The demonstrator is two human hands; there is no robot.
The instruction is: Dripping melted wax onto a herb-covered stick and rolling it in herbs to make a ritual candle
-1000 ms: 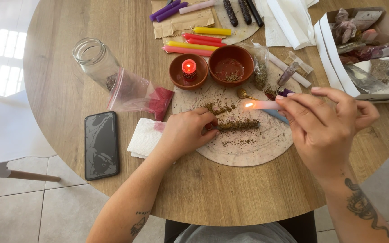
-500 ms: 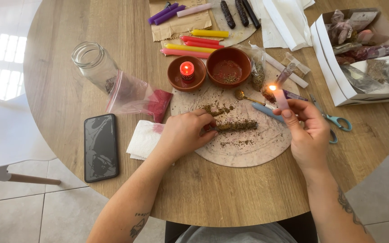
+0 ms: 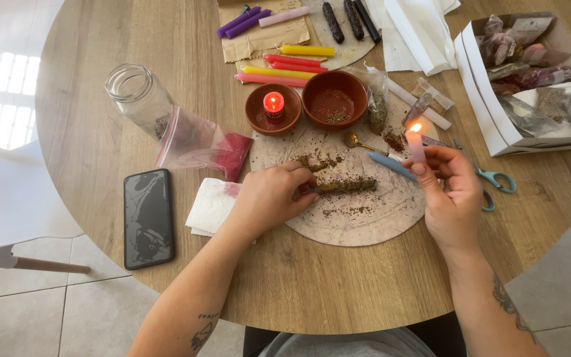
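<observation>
My right hand [image 3: 449, 192] holds a lit pink candle [image 3: 417, 146] upright, its flame at the top, above the right side of a round stained paper [image 3: 365, 225]. My left hand [image 3: 269, 195] pinches the left end of a herb-coated candle [image 3: 346, 186] lying across that paper. Loose herbs [image 3: 318, 160] are scattered on the paper. A blue candle [image 3: 390, 165] and a small gold spoon [image 3: 358, 141] lie just behind, near my right fingers.
A red tealight burns in a clay dish [image 3: 273, 109] beside a clay bowl [image 3: 334, 99] of red powder. Coloured candles [image 3: 285, 63], a glass jar [image 3: 140, 96], a zip bag [image 3: 199, 142], a tissue [image 3: 211, 203], a phone [image 3: 148, 217], scissors [image 3: 494, 180] and a box of herb packets [image 3: 530, 73] lie around.
My right hand drew back toward me and turned the lit pink candle from lying sideways to standing upright. My left hand stayed on the herb-coated candle.
</observation>
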